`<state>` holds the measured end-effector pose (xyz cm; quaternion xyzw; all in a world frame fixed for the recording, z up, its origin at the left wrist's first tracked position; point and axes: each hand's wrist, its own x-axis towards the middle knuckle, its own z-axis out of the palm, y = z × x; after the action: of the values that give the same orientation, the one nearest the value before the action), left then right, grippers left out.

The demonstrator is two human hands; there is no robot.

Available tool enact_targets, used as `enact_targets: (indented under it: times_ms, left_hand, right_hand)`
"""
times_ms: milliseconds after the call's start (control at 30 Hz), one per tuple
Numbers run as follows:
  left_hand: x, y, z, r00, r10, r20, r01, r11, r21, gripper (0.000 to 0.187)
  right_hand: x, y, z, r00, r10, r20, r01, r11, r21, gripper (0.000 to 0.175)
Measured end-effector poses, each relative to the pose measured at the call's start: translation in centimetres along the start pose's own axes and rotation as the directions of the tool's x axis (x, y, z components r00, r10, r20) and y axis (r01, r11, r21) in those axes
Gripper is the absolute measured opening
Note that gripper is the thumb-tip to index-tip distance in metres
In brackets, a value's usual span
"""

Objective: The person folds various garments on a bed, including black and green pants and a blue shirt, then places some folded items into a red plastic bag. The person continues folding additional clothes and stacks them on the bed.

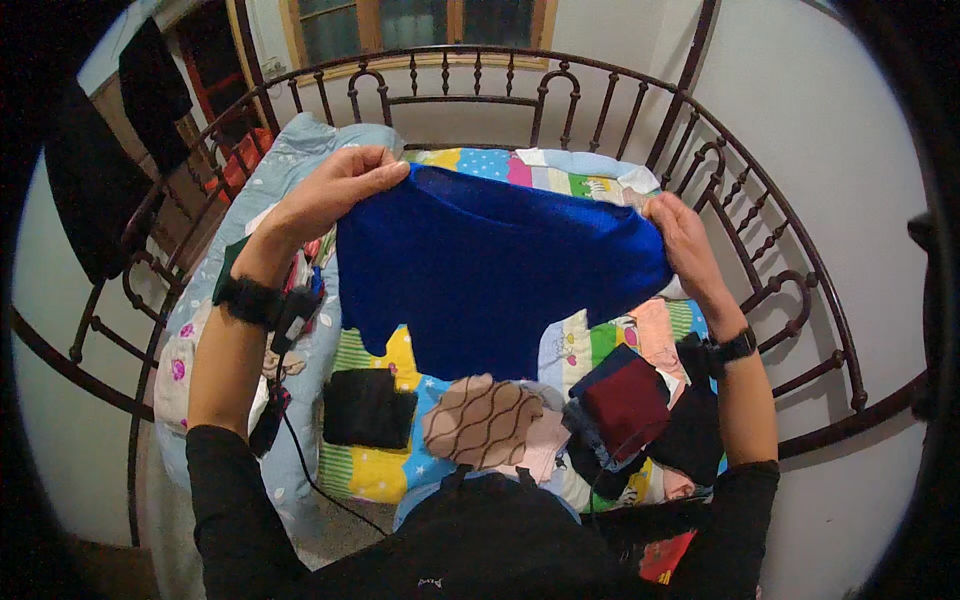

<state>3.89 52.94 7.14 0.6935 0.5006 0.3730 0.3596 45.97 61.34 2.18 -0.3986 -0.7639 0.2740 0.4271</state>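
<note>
A blue short-sleeved top [487, 262] hangs stretched out between my two hands, above the bed. My left hand [360, 176] pinches one upper corner near the neckline. At the other upper edge, my right hand [679, 236] grips the fabric by the shoulder or sleeve. The wide neck opening faces up and away from me. Below the hanging hem, a folded black cloth [369, 409] lies at the left, and a beige cloth with brown wavy lines [487, 420] lies in the middle. A dark red folded garment [626, 397] tops a small pile at the right.
A patterned quilt [375, 476] covers the bed, framed by a dark metal railing [480, 49]. Black garments [694, 420] lie at the right. Along the left lie a light blue quilt [315, 390] and more clothes. A black cable [300, 454] runs from my left wrist strap.
</note>
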Motion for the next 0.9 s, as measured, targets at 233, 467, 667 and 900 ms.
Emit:
enact_targets:
  times_ms: [233,467,667,900]
  left_hand:
    - [0.7,-1.7,2.0,0.983,-0.177,-0.044,0.170,0.976,-0.138,0.029]
    - [0.6,-1.3,0.0,0.993,-0.062,0.096,0.086,0.960,-0.268,0.025]
    - [0.7,-1.6,-0.2,0.985,-0.029,0.171,0.076,0.959,-0.273,0.023]
    - [0.4,-1.9,0.8,0.989,-0.074,0.127,0.100,0.973,-0.208,0.025]
  right_hand:
    - [1.8,-0.7,1.6,0.988,0.086,0.129,-0.093,0.995,0.043,0.029]
    - [0.3,-1.1,-2.8,0.791,0.174,0.586,-0.188,0.982,-0.037,0.012]
    - [-1.3,0.3,-1.2,0.919,0.023,0.394,-0.081,0.988,0.131,0.025]
    - [-1.6,-1.0,3.4,0.944,-0.319,0.085,0.330,0.900,-0.284,0.017]
